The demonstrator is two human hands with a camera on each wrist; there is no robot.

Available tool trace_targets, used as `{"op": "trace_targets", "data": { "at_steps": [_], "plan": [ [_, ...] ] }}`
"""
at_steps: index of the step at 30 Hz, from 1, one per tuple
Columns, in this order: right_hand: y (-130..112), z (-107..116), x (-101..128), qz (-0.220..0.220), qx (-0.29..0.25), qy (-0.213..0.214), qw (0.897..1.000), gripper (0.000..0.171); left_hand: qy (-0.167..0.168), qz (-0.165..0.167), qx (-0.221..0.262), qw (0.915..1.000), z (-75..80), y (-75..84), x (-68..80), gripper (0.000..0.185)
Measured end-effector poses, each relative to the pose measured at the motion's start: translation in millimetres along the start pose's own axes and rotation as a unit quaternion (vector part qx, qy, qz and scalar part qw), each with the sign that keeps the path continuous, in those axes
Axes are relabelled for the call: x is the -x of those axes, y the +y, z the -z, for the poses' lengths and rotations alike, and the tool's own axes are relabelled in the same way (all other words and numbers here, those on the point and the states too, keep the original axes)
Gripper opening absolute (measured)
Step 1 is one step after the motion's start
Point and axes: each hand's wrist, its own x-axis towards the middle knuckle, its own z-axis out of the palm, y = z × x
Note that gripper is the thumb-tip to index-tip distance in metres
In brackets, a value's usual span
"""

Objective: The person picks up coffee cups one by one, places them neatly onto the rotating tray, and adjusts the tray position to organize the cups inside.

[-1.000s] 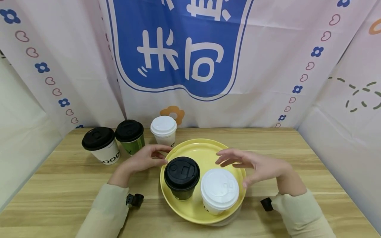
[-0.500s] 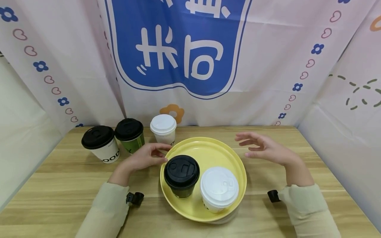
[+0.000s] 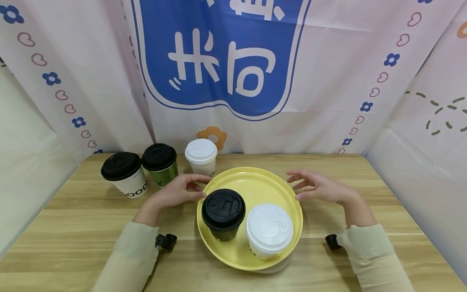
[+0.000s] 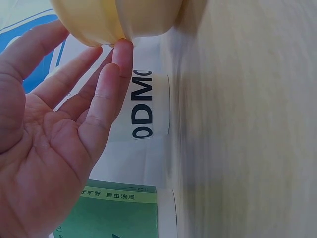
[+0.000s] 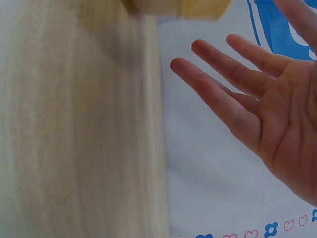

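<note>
Hand (image 4: 54,136) touching yellow tray (image 4: 91,20), white cup (image 4: 159,106), green cup (image 4: 119,217)

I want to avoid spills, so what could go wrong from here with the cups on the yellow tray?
Lifted unevenly, the yellow tray might tip: the left grip touches its edge, while the right grip does not visibly hold it.
The black-lidded cup and white-lidded cup on it stand toward its near side, so a tilt could slide them.
The rear white cup stands close to the left grip and might get knocked.
</note>
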Motion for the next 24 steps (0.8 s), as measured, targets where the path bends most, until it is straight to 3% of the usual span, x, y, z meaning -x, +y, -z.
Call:
{"op": "trace_targets", "data": {
  "at_steps": [9, 13, 19, 24],
  "plan": [
    [1, -7, -5, -0.016, 0.019, -0.050, 0.998, 0.079, 0.002, 0.011, 0.005, 0.9999, 0.4, 2.5, 0.7, 0.047],
    [1, -9, -6, -0.018, 0.012, -0.067, 0.998, 0.082, 0.019, -0.001, 0.007, 0.9998, 4.4, 6.4, 4.2, 0.046],
    [0, -10, -6, -0.022, 0.000, -0.072, 0.997, 0.084, 0.108, -0.027, 0.018, 0.9937, 12.4, 17.3, 10.5, 0.042],
    [0, -9, -6, -0.018, 0.005, -0.076, 0.997, 0.084, 0.202, -0.066, 0.031, 0.9767, 14.8, 24.9, 13.1, 0.039]
  ]
}}
